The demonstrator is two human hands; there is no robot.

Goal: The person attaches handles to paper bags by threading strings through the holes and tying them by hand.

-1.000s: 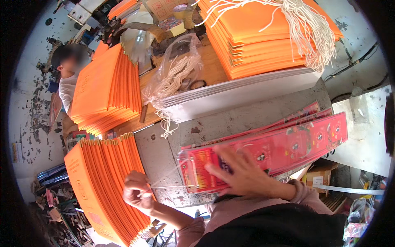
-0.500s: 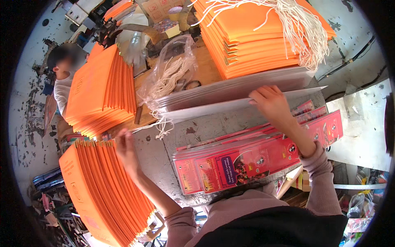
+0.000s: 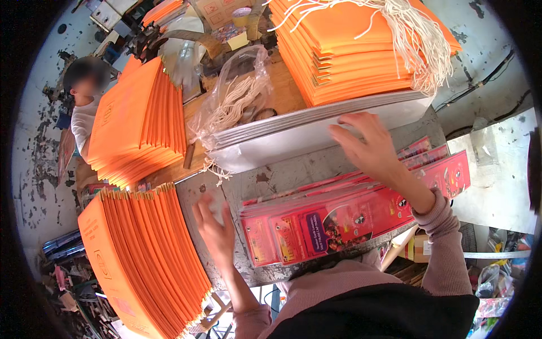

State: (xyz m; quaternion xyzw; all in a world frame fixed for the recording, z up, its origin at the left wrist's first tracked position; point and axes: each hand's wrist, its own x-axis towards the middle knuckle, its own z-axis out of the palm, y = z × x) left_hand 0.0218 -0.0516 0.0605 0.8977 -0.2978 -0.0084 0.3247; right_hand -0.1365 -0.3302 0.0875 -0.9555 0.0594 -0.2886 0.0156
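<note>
My right hand [image 3: 370,148] is at the face of the front white board [image 3: 282,141], fingers apart and nothing gripped. Whether its fingertips touch the board I cannot tell. Behind that board, several more stand on edge in a close row. My left hand [image 3: 215,230] is open, over the grey tabletop between a row of orange folders [image 3: 144,260] and the red printed sheets [image 3: 344,226]. Its fingertips are slightly blurred. The red sheets, in clear sleeves, lie overlapping just below my right hand.
Another orange folder stack [image 3: 127,121] stands at the far left; a taller orange pile [image 3: 355,53] at the far right carries loose white cords [image 3: 415,48]. A clear plastic bag [image 3: 240,93] of cords lies behind the boards. Beyond the left stacks is a person [image 3: 84,107].
The front white board has swung back against the row behind it. My right hand's fingers have spread at it. My left hand has moved right and nearer me, away from the orange folders.
</note>
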